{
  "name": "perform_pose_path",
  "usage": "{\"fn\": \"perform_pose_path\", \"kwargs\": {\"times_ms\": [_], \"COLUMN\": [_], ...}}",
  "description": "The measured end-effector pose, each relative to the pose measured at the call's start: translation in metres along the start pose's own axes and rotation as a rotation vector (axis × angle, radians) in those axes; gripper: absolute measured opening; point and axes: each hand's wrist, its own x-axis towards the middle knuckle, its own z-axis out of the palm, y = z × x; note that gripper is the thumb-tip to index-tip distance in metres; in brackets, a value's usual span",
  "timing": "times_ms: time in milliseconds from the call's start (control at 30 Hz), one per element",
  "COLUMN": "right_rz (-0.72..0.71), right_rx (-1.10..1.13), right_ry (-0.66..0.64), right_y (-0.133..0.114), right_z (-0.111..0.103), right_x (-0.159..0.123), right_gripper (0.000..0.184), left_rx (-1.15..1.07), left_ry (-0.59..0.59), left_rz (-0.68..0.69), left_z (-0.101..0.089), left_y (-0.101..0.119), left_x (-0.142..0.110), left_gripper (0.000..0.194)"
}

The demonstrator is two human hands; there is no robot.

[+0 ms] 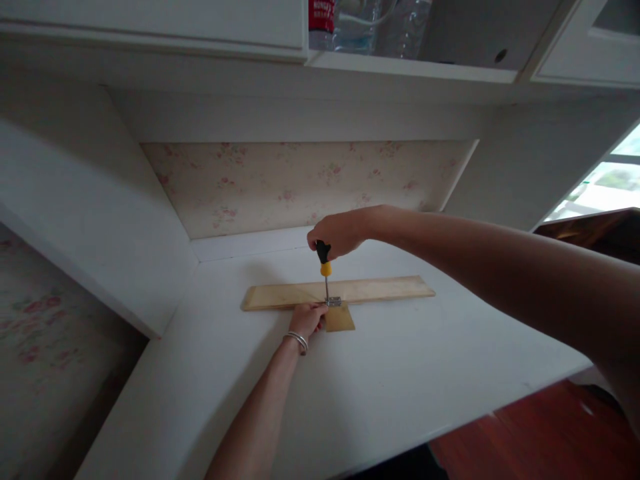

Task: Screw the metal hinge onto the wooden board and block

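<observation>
My right hand [340, 235] is closed round the handle of a screwdriver [326, 269], black and yellow, held upright. The shaft points straight down, and its tip meets the left part of a small metal hinge [334, 301]. This hinge lies across the seam between a long pale wooden board [383, 289] and a small wooden piece [341, 319] on the near side. With fingers pinched, my left hand [306, 319] grips the hinge's left end, beside the small piece; a bracelet [299, 340] circles its wrist. Any screw under the tip is too small to make out.
The board lies on a white desk top [400, 373], against a low back panel with flowered wallpaper [287, 183]. Overhead, a cabinet shelf [415, 67] holds plastic bottles [357, 30]. A white side panel [100, 200] stands at left; a window [610, 177] is at right.
</observation>
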Motion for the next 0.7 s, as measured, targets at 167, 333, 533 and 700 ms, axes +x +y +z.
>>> {"fn": "perform_pose_path", "kwargs": {"times_ms": [167,333,533,700], "right_rz": [0.225,0.036,0.215,0.053], "right_rx": [-0.080,0.035,-0.089,0.011], "right_ry": [-0.007,0.038,0.060,-0.013], "right_y": [-0.0007,0.0017,0.0000,0.0028], "right_z": [-0.0014,-0.0007,-0.0039,-0.0021], "right_x": [0.0029,0.0010,0.0014,-0.0002], "right_gripper": [0.056,0.055,0.055,0.048], "left_rx": [-0.002,-0.004,-0.012,-0.017], "left_ry": [-0.003,-0.009,-0.001,-0.013], "left_rz": [0.004,-0.002,-0.004,0.004], "left_z": [0.0006,0.0004,0.0001,-0.0003], "left_y": [0.0005,0.0001,0.0012,0.0023], "left_x": [-0.0002,-0.0005,-0.0020,-0.0030], "left_gripper": [0.024,0.024,0.024,0.024]}}
